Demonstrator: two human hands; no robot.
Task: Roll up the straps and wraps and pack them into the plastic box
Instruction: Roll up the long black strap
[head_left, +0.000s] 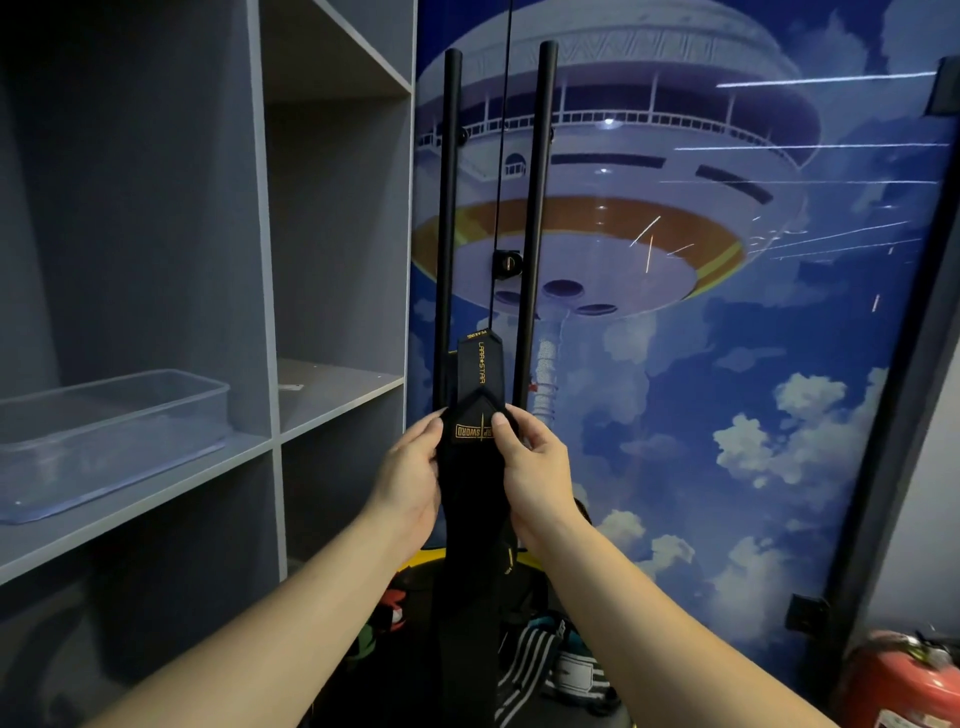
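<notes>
**Both hands on the black wrap, first fold made**

Both hands are up in front of me, and going left to right: my left hand (410, 467) pinches the left edge of the black wrap (475, 431), thumb on the front and fingers curled behind. My right hand (530, 467) pinches the right edge the same way, thumb pressed beside the gold label. Between them the top end is folded down into a point, which I take as the start of the roll; holding both edges keeps that fold square while the long tail hangs straight down between my forearms.

Far left, the plastic box (111, 415) sits on the grey shelf (156, 493), near its front edge, and nothing shows inside it, so packing looks barely begun. Right of the shelving stand two black upright poles (537, 218) against a wall mural (727, 312) of a saucer-shaped tower among clouds. Below my hands lies a heap of other gear (545, 660), too dim to sort. A red fire extinguisher (904, 680) stands in the bottom right corner.
</notes>
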